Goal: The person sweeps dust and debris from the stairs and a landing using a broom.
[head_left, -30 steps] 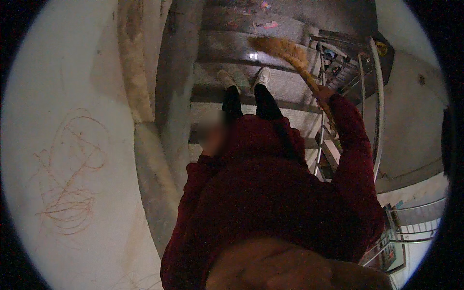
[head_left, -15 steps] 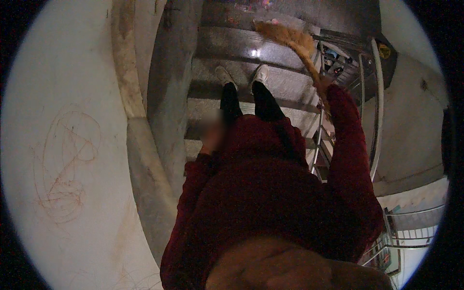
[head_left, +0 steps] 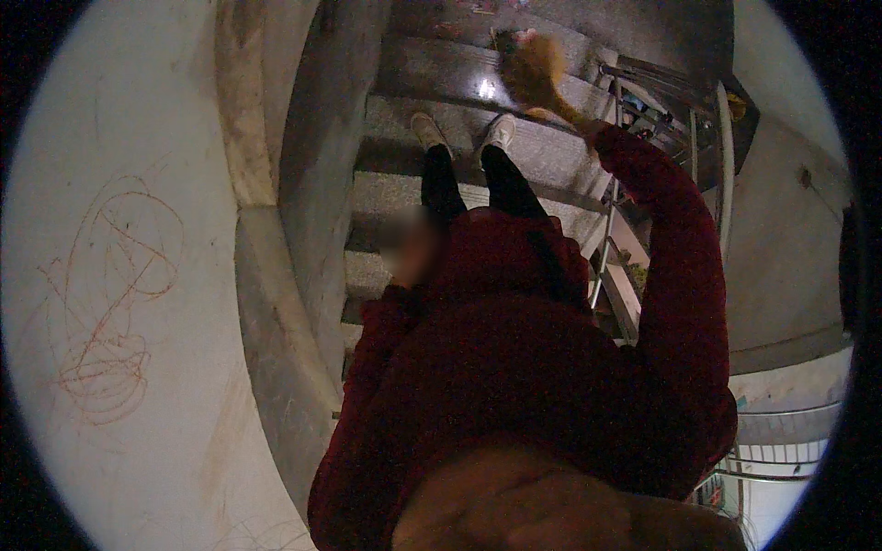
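A straw-coloured broom reaches out ahead of me over the stairs, its bristles spread above the lower steps. My right hand is closed around its narrow end, near the railing; the sleeve partly hides the fingers. Close to the left side of my body hangs my left hand, its fingers smeared by a blur, so whether it holds anything does not show. Under me run grey speckled stone steps, with my two light shoes side by side on one of them.
Metal railing borders the stairs on my right. A grey wall panel and a white wall with reddish scribbles stand on the left. Small scraps lie on the floor below the steps.
My right hand has moved forward and slightly left, and the broom has turned with it, its bristles now bunched further right. The feet stay on the same step.
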`<state>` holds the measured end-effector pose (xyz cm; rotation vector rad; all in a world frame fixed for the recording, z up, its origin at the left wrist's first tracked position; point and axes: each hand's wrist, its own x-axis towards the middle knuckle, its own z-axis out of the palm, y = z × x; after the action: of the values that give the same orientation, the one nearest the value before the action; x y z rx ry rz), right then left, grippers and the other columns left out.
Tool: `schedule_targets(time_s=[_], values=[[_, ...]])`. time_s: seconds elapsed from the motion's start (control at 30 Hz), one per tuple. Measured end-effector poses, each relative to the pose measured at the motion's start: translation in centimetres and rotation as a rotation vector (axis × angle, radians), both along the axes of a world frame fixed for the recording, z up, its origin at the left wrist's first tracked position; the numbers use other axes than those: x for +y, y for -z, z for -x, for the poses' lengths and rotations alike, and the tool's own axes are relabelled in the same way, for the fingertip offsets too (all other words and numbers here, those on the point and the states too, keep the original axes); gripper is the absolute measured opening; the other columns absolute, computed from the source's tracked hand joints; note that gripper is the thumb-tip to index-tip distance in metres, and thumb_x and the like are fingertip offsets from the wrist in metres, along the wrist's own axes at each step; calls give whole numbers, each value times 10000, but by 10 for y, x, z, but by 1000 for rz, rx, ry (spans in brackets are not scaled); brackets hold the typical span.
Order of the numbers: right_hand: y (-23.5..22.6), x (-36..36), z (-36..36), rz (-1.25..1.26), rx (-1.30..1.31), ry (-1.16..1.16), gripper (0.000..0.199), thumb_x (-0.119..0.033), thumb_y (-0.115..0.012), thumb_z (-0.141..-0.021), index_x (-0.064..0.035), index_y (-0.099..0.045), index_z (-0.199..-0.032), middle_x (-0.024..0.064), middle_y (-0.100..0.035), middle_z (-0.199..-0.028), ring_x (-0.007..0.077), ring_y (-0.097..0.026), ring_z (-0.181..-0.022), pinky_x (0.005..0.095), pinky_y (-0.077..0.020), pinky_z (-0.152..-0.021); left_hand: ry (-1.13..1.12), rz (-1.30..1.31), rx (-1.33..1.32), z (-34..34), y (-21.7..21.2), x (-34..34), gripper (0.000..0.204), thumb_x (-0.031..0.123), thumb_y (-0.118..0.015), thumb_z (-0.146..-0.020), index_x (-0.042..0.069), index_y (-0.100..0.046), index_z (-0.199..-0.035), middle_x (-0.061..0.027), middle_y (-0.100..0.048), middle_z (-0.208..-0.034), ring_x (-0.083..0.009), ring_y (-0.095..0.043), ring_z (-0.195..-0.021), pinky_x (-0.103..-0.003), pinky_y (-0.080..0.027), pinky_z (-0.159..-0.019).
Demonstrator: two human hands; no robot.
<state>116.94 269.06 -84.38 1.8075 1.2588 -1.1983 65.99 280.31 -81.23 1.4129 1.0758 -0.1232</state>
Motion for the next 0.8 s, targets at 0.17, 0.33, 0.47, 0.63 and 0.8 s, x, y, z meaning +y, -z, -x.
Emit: schedule_targets(time_s=[0.17,0.33,0.47,0.63,0.8], values=[[-17,108,46,-49,185,-6,567,-262,-576,-665,-44,-370,-1147,130,-503,-951,233,-513,-771,384,-416,-631,199,87,-46,-23,-42,41,308,115,-456,-814,65,-427,-1116,-77,-510,-1051,-181,-526,-900,-308,-423,-740],[-34,183,92,-64,318,-14,579,-248,-576,-660,-57,-353,-1159,131,-476,-1005,234,-496,-832,385,-407,-679,191,7,-13,-7,-35,48,342,196,-465,-818,66,-424,-1132,-96,-514,-1065,-188,-535,-884,-321,-418,-762],[-47,202,100,-86,370,133,533,-195,-562,-657,-49,-365,-1131,140,-484,-968,243,-511,-791,379,-426,-640,171,57,84,-17,-63,62,375,249,-461,-817,60,-424,-1140,-106,-514,-1063,-213,-531,-892,-332,-415,-771],[-87,235,111,-35,388,499,381,-77,-527,-661,-12,-434,-1024,168,-553,-816,261,-583,-589,355,-498,-456,251,-14,52,21,-14,53,381,266,-462,-816,76,-426,-1145,-90,-530,-1038,-209,-532,-874,-345,-418,-760],[-9,220,119,-197,601,487,440,-185,-561,-673,-21,-433,-1061,142,-558,-866,218,-565,-640,329,-473,-538,175,38,-80,2,-28,68,368,245,-456,-817,81,-426,-1145,-94,-539,-1001,-209,-518,-887,-349,-416,-752]])
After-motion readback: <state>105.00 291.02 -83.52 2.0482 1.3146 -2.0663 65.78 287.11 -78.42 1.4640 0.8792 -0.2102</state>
